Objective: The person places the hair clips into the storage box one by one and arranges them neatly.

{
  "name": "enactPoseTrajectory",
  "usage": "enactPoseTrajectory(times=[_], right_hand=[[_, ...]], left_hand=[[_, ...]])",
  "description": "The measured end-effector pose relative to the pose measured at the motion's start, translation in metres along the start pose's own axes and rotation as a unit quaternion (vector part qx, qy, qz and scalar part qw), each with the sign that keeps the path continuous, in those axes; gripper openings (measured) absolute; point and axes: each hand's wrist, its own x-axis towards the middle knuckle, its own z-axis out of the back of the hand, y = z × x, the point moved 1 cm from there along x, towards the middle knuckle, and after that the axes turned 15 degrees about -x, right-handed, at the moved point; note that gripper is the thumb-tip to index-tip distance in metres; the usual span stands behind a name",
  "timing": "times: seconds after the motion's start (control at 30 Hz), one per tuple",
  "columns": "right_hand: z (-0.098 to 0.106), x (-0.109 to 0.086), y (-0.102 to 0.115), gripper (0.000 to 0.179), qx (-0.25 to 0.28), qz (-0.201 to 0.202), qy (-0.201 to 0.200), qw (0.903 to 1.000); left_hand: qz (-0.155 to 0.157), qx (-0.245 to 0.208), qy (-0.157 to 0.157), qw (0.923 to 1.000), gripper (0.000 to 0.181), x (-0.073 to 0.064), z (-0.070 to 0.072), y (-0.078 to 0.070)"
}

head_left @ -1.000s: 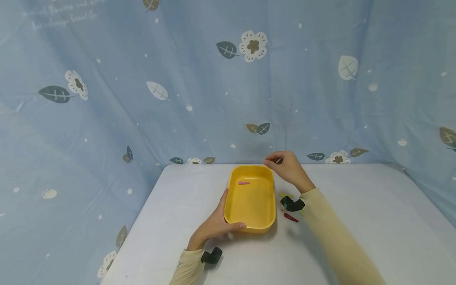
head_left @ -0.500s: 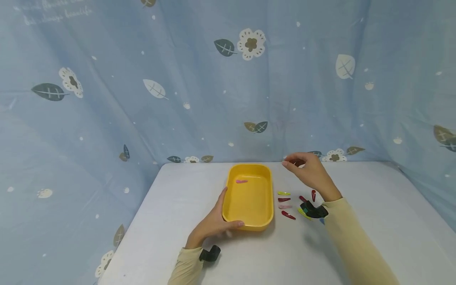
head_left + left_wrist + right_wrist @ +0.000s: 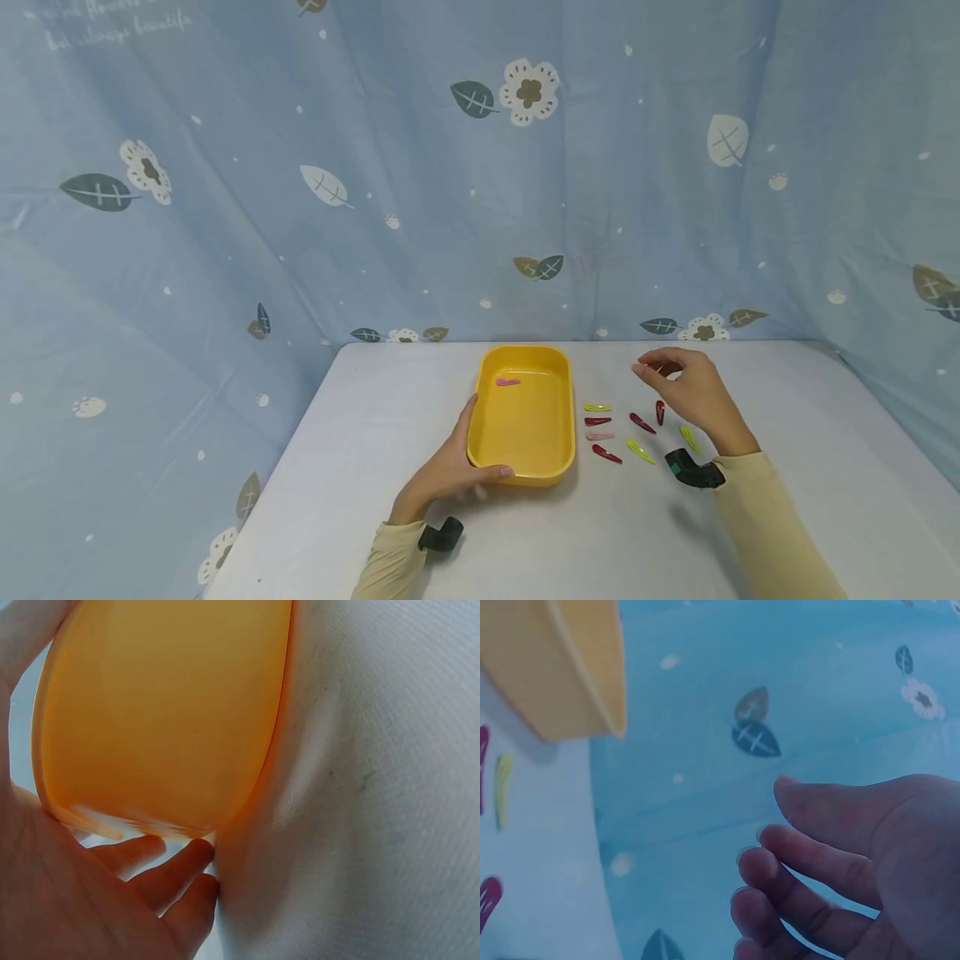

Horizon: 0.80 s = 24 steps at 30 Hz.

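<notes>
My left hand (image 3: 448,465) grips the near left corner of a yellow plastic tray (image 3: 567,400), thumb along its near rim and fingers on its left side. In the left wrist view, fingertips (image 3: 196,851) touch the tray wall (image 3: 157,712). One pink snap hair clip (image 3: 507,382) lies inside, toward the far end. My right hand (image 3: 693,387) hovers over the table right of the tray, fingers loosely bent. The right wrist view shows a gap between thumb (image 3: 817,810) and fingers, with nothing held. Nearest below it are a dark red hair clip (image 3: 660,412) and a lime clip (image 3: 690,439).
More clips lie between tray and right hand: lime (image 3: 597,407), dark red (image 3: 597,421), pink (image 3: 599,436), red (image 3: 607,454), another dark red (image 3: 642,423) and another lime (image 3: 641,452). A blue patterned curtain (image 3: 420,208) hangs behind the white table (image 3: 540,550).
My right hand has moved from the tray's far right corner rightward, then slightly toward me, uncovering the clips on the table. The left hand keeps its grip on the tray.
</notes>
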Motion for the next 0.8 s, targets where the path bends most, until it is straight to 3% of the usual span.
enactPoseTrajectory(times=[0.4,0.8], right_hand=[[-0.017,-0.02,-0.028,0.03,-0.007,-0.026,0.01,0.9996],[-0.032,-0.03,-0.042,0.027,-0.021,-0.045,0.02,0.9986]], left_hand=[[0.0,-0.001,0.0,1.0,0.134,-0.001,0.0,-0.003],[-0.002,0.002,-0.002,1.0,0.133,0.0,0.0,-0.001]])
